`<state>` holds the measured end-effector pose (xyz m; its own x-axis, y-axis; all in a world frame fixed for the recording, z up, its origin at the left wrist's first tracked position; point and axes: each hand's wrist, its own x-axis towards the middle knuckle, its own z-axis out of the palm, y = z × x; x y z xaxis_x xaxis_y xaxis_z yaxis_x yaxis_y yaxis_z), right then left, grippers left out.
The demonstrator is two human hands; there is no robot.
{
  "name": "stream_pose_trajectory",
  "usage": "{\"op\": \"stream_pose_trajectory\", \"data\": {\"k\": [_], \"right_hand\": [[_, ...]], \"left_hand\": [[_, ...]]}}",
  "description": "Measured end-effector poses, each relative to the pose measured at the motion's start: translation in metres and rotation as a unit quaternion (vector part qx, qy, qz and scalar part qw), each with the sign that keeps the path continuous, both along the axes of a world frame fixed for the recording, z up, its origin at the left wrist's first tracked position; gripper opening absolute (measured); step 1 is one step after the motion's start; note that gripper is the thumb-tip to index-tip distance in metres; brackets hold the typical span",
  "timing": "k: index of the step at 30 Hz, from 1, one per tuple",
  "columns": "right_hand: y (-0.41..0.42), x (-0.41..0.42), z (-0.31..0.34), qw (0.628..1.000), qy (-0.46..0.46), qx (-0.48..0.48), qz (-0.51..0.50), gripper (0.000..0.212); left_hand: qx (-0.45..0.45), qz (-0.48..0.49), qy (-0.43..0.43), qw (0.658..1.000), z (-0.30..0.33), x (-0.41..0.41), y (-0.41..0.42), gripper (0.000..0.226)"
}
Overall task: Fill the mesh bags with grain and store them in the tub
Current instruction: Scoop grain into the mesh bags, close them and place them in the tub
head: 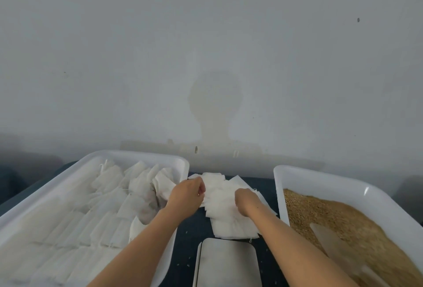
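Hands (185, 196) (246, 201) on empty mesh bags (225, 204), fingers (201, 187) curled, pinching.

Dark table surface (190, 236) with a few stray pale specks. Flat grey rectangular tray or scale with rounded corners (227, 261) at the near centre edge. Plain grey wall (206, 46) behind, carrying a head-and-shoulders shadow (216, 113).

Single head-worn wide-angle view, looking forward and down from above the desk (190, 236). Near edge close below camera; grey wall (206, 46) fills upper half. No second view.
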<state>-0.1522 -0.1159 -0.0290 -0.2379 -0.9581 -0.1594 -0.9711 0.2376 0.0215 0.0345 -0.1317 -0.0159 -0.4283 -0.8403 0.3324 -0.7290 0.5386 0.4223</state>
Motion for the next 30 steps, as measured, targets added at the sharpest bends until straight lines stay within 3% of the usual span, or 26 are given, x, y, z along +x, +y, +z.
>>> {"op": "stream_pose_trajectory", "data": {"k": [5, 6, 9, 12, 14, 17, 22, 23, 26, 30], "right_hand": [[0.006, -0.005, 0.004, 0.991, -0.077, -0.106, -0.023, 0.012], [0.009, -0.007, 0.008, 0.983, -0.106, -0.146, -0.023, 0.022], [0.024, -0.015, 0.03, 0.944, -0.199, -0.261, -0.015, 0.041], [0.043, -0.024, 0.06, 0.888, -0.319, -0.331, -0.021, 0.034], [0.057, -0.033, 0.078, 0.833, -0.43, -0.345, -0.046, 0.024], [0.086, -0.05, 0.098, 0.744, -0.59, -0.308, -0.056, 0.015], [0.144, -0.088, 0.108, 0.651, -0.7, -0.291, -0.032, 0.01], [0.155, -0.097, 0.106, 0.643, -0.706, -0.294, -0.034, 0.01], [0.185, -0.122, 0.091, 0.648, -0.698, -0.3, -0.052, 0.027], [0.212, -0.15, 0.063, 0.64, -0.704, -0.294, -0.091, 0.039]], "left_hand": [[0.004, -0.001, -0.005, 1.0, 0.0, 0.001, 0.002, 0.017], [0.007, -0.001, -0.001, 1.0, 0.001, 0.001, 0.002, 0.017], [0.036, 0.004, 0.028, 0.999, 0.004, -0.001, 0.005, 0.015], [0.112, -0.008, 0.108, 0.988, 0.013, -0.012, 0.01, 0.011], [0.207, -0.03, 0.199, 0.957, 0.027, -0.029, 0.02, 0.017], [0.354, -0.068, 0.32, 0.876, 0.05, -0.061, 0.044, 0.03], [0.439, -0.165, 0.433, 0.77, 0.062, -0.114, 0.084, 0.022], [0.435, -0.173, 0.445, 0.764, 0.061, -0.125, 0.09, 0.018], [0.404, -0.178, 0.433, 0.786, 0.052, -0.156, 0.107, 0.013], [0.418, -0.178, 0.439, 0.775, 0.036, -0.189, 0.126, 0.012]]}}
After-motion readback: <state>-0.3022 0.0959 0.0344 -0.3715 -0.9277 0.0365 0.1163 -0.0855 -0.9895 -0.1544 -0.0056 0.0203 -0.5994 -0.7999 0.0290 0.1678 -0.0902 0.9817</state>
